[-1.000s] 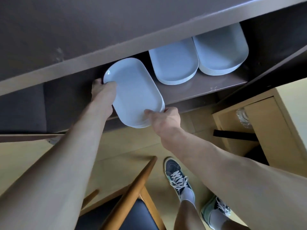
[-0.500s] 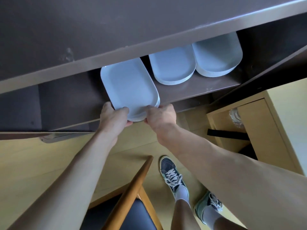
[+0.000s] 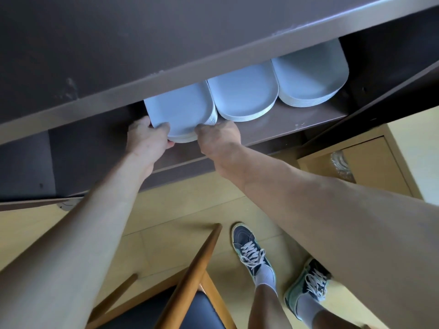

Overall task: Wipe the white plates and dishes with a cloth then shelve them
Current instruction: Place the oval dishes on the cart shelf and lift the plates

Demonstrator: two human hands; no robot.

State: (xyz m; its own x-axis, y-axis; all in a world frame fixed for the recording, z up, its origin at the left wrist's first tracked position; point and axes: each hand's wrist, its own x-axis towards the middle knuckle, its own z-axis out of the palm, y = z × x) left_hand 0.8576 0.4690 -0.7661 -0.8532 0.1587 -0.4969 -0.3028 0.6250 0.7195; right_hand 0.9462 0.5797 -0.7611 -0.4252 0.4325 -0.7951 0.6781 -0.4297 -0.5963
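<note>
You've pushed the white oblong plate stack (image 3: 180, 112) deeper onto the dark brown shelf (image 3: 285, 129); left hand (image 3: 147, 141) and right hand (image 3: 218, 138) grip its near edge.

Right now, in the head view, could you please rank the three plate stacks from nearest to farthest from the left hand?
1. Left stack, held by the left hand.
2. Middle stack, just to its right.
3. Right stack, far right on the shelf.

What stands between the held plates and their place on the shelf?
Nothing visible. The left hand and right hand hold the plates over the shelf, beside two other stacks; the board above hides the back.
</note>
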